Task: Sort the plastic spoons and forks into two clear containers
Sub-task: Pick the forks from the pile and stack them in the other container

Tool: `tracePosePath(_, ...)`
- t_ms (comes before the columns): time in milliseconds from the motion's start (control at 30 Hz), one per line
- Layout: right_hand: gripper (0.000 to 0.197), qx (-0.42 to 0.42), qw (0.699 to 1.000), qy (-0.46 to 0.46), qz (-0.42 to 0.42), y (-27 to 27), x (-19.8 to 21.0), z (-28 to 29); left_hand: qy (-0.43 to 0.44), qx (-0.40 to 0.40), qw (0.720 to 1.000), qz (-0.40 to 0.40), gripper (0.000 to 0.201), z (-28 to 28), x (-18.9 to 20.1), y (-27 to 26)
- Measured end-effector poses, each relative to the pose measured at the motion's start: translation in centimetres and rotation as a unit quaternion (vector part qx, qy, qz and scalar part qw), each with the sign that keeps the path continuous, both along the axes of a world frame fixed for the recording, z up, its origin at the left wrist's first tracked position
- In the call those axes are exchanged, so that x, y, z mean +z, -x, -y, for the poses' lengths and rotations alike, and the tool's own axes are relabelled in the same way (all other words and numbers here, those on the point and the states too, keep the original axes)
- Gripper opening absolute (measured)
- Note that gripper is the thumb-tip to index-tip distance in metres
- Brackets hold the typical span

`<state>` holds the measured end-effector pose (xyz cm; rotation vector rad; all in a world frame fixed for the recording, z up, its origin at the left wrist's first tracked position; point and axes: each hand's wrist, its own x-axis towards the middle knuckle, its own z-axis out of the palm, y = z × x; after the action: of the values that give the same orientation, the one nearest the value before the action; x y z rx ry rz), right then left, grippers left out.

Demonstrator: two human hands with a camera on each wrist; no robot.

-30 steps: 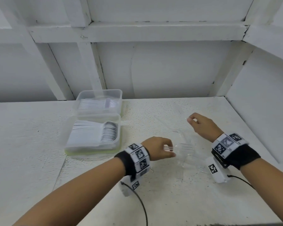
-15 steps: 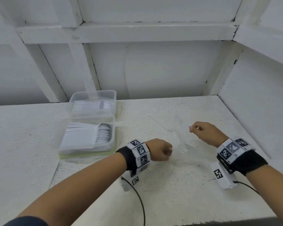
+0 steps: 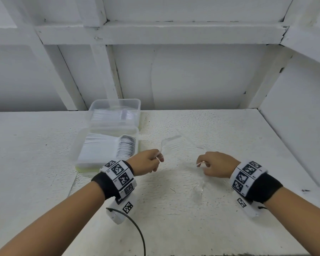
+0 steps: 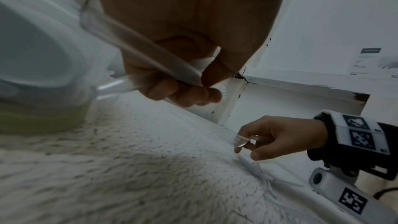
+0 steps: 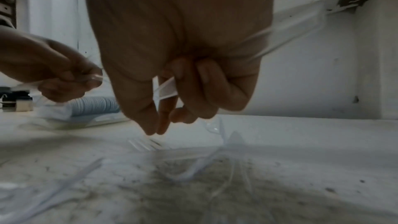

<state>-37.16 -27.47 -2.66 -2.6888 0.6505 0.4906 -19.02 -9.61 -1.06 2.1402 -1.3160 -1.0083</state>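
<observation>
Head cam: both hands are up off the table, each w/ a clear utensil. Left hand pinches a handle, head sticking up toward the two containers; looks like a spoon, but it's see-thru so not 100% sure. Right hand is curled round another clear piece. Near container already has a neat row stacked in it, far container has some too. A few loose pieces lie on the table just by the right wrist.

Left wrist cam: fingers wrapped on the handle, thumb clamped on top. Container wall is just beside it.

Right wrist cam: fingers folded over a clear handle that runs out past the palm. A fork and other bits lie on the table underneath, blurry.

Imo we're mid-sort, pick-up step done, drop-off not yet. Next move needs each piece id'd properly, then carried over to the matching container and laid in line w/ the stack.
</observation>
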Motion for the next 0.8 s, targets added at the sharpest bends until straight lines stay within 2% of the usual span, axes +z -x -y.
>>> tracePosePath(167, 0.037, 0.087, 0.992, 0.029, -0.082, 1.0, 0.4, -1.1, -0.005, 0.028, 0.999, -0.023, 0.017, -0.5, -0.8, -0.3)
tracePosePath(267, 0.032, 0.082, 0.992, 0.059, -0.079, 1.3, -0.3, -1.6, -0.004, 0.034, 0.999, -0.023, 0.017, -0.4, -1.1, -0.4)
tracePosePath(367, 0.025, 0.067, 0.997, 0.03, -0.024, 1.4, -0.9, -1.1, -0.007, 0.034, 0.999, -0.029, 0.017, -0.4, -1.4, -0.3)
tracePosePath(467, 0.009, 0.022, 0.987, -0.08, 0.136, 1.3, -0.7, -0.6, -0.001, 0.04, 0.999, -0.035, 0.017, -0.3, -1.4, -0.2)
tracePosePath(533, 0.004, -0.06, 0.954, -0.134, 0.26, 1.2, 0.4, -0.4, 0.01, 0.051, 0.998, -0.044, 0.016, 0.1, -1.1, 0.2)
tracePosePath(600, 0.011, -0.16, 0.907, -0.166, 0.351, 0.8, 1.7, 0.1, 0.031, 0.054, 0.997, -0.049, 0.014, 0.9, -1.1, 0.6)
tracePosePath(667, 0.017, -0.253, 0.837, -0.234, 0.425, 0.5, 2.8, 0.9, 0.037, 0.03, 0.999, -0.005, 0.01, 2.1, -1.2, 1.4)
tracePosePath(733, 0.018, -0.336, 0.747, -0.334, 0.468, 0.5, 3.8, 1.7, 0.036, -0.001, 0.999, 0.041, 0.022, 3.7, -1.4, 2.7)
tracePosePath(767, 0.019, -0.361, 0.725, -0.351, 0.47, 0.8, 4.1, 2.0, 0.034, -0.01, 0.998, 0.047, 0.027, 4.7, -1.6, 3.6)
tracePosePath(800, 0.019, -0.375, 0.735, -0.333, 0.456, 1.1, 4.2, 2.5, 0.031, -0.016, 0.998, 0.053, 0.031, 5.8, -1.8, 4.4)
